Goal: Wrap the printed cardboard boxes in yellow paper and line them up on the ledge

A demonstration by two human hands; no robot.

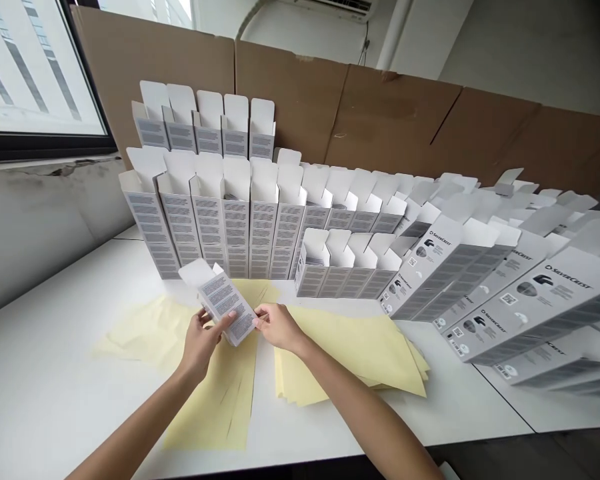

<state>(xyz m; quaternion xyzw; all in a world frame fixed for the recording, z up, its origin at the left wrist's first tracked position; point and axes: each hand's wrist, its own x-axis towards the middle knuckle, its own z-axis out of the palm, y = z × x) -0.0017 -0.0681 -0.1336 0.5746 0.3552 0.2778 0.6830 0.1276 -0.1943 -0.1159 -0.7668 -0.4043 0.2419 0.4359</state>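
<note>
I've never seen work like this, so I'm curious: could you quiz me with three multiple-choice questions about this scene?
1. Where is the box held by the left hand and right hand?
A) Above the yellow sheets
B) Against the window
C) Behind the standing rows

2. What colour are the sheets on the white table?
A) Blue
B) Yellow
C) Green

3. How are the top flaps of the upright boxes?
A) Taped shut
B) Torn off
C) Standing open

1: A, the box is in front of the rows, over the sheets.
2: B, the sheets are pale yellow.
3: C, the flaps rise open above the boxes.
</note>
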